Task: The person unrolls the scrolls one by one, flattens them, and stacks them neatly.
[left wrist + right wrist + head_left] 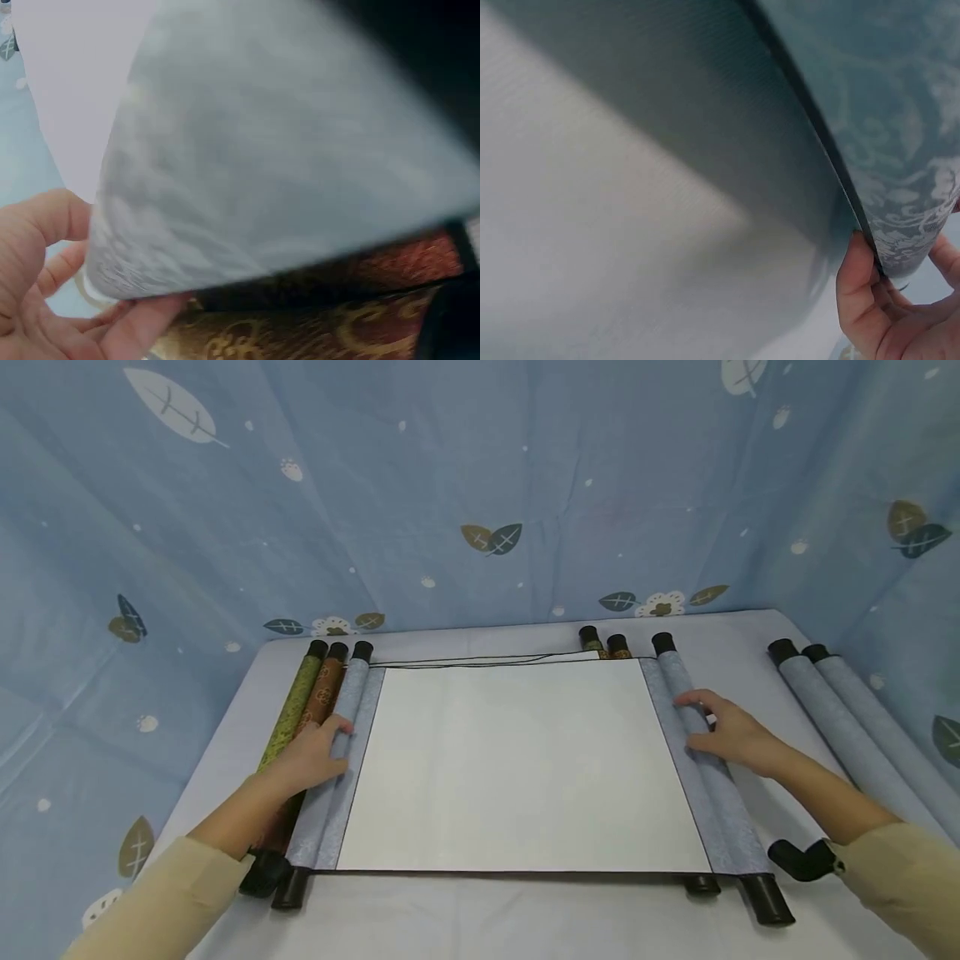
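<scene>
Okay: open scroll [517, 760] lies flat mid-table [480, 918], white sheet up, blue-grey roller at each side. Left hand [311, 758] has fingers curled around the left roller [337, 752]; right hand [731, 737] rests on the right roller [701, 760], fingers wrapped over it. Packed against the left roller: brown scroll [322, 689] and green scroll [288, 714], touching. Two more roll ends [603, 642] stick out behind the sheet's far edge. Two rolled blue scrolls [855, 727] lie well apart on the right. Leaf-print blue cloth [480, 485] backs everything.

Left hand [315, 760] gripping scroll [517, 768] roller, right hand [731, 735] likewise
</scene>
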The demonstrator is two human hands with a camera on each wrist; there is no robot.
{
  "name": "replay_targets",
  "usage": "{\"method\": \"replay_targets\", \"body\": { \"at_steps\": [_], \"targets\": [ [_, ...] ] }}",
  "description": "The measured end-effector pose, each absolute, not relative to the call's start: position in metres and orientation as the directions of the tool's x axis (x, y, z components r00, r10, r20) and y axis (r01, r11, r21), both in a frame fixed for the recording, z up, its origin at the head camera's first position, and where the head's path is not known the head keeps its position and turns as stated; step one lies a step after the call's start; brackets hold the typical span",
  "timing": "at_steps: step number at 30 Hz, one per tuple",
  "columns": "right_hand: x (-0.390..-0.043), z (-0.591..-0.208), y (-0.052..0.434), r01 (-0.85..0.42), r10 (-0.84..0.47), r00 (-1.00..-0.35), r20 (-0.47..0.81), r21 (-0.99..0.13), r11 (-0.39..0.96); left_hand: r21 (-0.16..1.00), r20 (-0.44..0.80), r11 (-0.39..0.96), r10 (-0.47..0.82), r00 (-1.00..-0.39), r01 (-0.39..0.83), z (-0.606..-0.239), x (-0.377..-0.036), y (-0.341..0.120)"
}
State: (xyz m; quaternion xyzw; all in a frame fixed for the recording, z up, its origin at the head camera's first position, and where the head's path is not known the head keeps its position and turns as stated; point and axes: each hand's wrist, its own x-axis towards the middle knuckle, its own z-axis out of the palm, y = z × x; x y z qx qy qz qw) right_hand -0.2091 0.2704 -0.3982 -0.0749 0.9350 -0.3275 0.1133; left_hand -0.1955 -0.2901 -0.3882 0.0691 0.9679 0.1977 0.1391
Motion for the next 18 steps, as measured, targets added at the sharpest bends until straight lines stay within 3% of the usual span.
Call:
{"method": "replay_targets", "body": {
  "at_steps": [13, 18],
  "targets": [
    [-0.222, -0.400, 0.257, -0.041, -0.212, -0.960, -0.183, -0.655, 0.754, 0.245, -0.247, 0.968, 0.115, -0.962, 0.052, -0.380, -0.202, -0.292],
    [-0.225, -0.404, 0.253, -0.018, -0.206, -0.958, -0.200, -0.674, 0.738, 0.266, -0.242, 0.961, 0.137, -0.960, 0.070, -0.386, -0.201, -0.289]
  ]
}}
